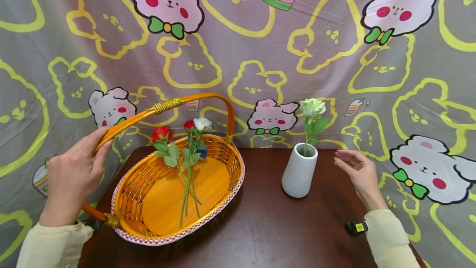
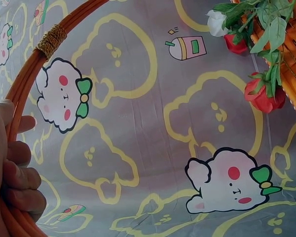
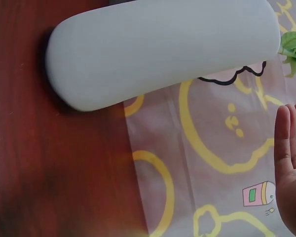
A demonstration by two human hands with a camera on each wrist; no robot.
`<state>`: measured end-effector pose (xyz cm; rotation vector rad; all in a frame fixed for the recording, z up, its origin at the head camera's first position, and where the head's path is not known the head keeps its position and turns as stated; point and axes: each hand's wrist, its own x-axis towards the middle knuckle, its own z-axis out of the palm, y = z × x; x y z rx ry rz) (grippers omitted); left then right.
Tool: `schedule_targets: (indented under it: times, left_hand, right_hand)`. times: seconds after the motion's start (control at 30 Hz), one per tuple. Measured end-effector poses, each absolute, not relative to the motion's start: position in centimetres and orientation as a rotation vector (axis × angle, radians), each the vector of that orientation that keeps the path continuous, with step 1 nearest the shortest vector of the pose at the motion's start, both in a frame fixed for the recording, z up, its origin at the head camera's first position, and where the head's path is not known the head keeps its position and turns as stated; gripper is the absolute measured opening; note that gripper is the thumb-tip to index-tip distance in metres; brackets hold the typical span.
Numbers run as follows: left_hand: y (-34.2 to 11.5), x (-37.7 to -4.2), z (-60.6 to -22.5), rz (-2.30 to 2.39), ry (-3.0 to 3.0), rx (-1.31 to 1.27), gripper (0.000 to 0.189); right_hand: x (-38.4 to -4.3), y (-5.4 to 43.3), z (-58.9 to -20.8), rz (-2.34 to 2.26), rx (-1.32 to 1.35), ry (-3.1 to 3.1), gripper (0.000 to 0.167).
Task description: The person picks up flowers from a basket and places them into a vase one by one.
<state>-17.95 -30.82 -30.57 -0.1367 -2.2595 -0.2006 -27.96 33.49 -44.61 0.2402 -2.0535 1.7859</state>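
Note:
My left hand (image 1: 76,173) grips the handle (image 1: 128,125) of an orange woven basket (image 1: 148,237); in the left wrist view its fingers (image 2: 22,177) curl round the handle. Inside the basket lie a white rose (image 1: 202,124), a red rose (image 1: 162,134) and another red rose (image 1: 189,125), their stems crossing on the basket floor. To the right stands a white vase (image 1: 298,175) with a pale green rose (image 1: 313,108) upright in it. My right hand (image 1: 358,173) hovers just right of the vase, apart from it, fingers fairly straight and holding nothing.
Basket and vase stand on a dark brown table (image 1: 256,218). A grey curtain (image 1: 230,49) with bunny and yellow outline prints hangs right behind the table. A small blue thing (image 1: 202,154) is partly hidden behind the flowers in the basket.

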Motion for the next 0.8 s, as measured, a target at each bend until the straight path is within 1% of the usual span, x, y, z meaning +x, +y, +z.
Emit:
schedule_targets:
  times: [0.23,0.4,0.53,0.8]
  left_hand:
    - [-31.0,-18.0,-30.4,-0.198,-2.256,-0.141,0.041]
    - [-31.1,-18.1,-30.4,-0.195,-2.254,-0.146,0.042]
    - [-31.1,-18.0,-30.3,-0.186,-2.249,-0.155,0.041]
    - [-30.9,-18.0,-30.4,-0.192,-2.248,-0.155,0.039]
  right_hand:
    - [-26.4,33.8,-45.9,1.741,0.254,-2.164,0.037]
    - [-25.9,33.0,-46.9,1.716,0.284,-2.239,0.036]
    - [-25.7,31.5,-47.2,1.735,0.334,-2.267,0.036]
    - [-25.1,26.6,-46.6,1.68,0.518,-2.36,0.026]
